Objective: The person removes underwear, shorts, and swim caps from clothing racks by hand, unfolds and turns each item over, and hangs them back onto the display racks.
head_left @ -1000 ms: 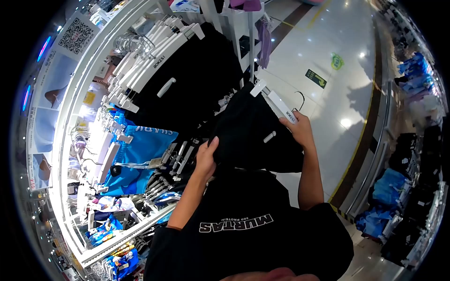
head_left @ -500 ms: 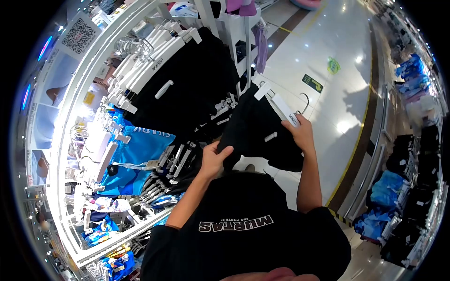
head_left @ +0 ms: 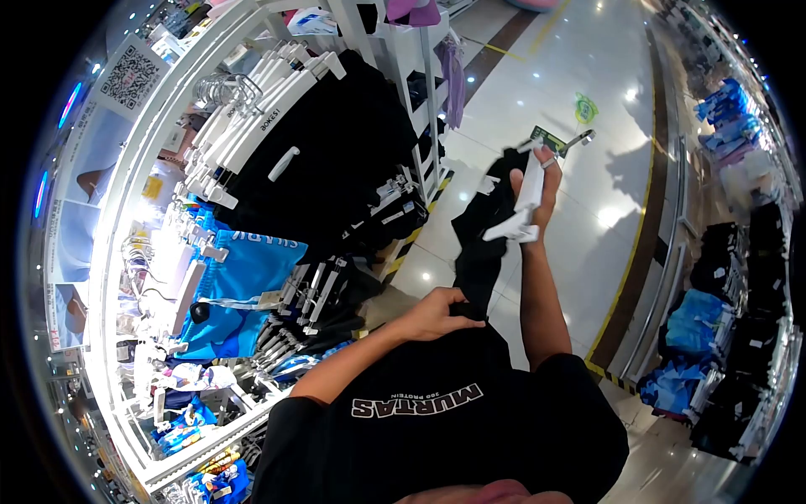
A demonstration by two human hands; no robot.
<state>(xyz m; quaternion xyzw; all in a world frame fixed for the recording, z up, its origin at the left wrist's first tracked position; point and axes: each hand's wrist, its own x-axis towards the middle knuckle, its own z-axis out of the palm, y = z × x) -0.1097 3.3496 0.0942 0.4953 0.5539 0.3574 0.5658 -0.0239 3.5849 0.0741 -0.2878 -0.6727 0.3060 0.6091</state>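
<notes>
My right hand (head_left: 537,189) is raised and grips a white clip hanger (head_left: 525,206) with a metal hook pointing up and right. A black garment (head_left: 483,239) hangs from that hanger in a narrow twisted strip. My left hand (head_left: 441,312) is lower, near my chest, and pinches the bottom edge of the same black garment. I wear a black T-shirt (head_left: 437,420) with white lettering.
A curved white display rack (head_left: 151,210) on the left holds black garments (head_left: 336,143) on white hangers, blue shorts (head_left: 239,281) below and packaged items at the bottom. The glossy shop floor (head_left: 588,151) lies ahead. More racks with blue and black clothing (head_left: 722,328) line the right side.
My right hand lifted the hanger up and turned it on edge, so the black garment now hangs long and narrow. My left hand slid down to its bottom edge.
</notes>
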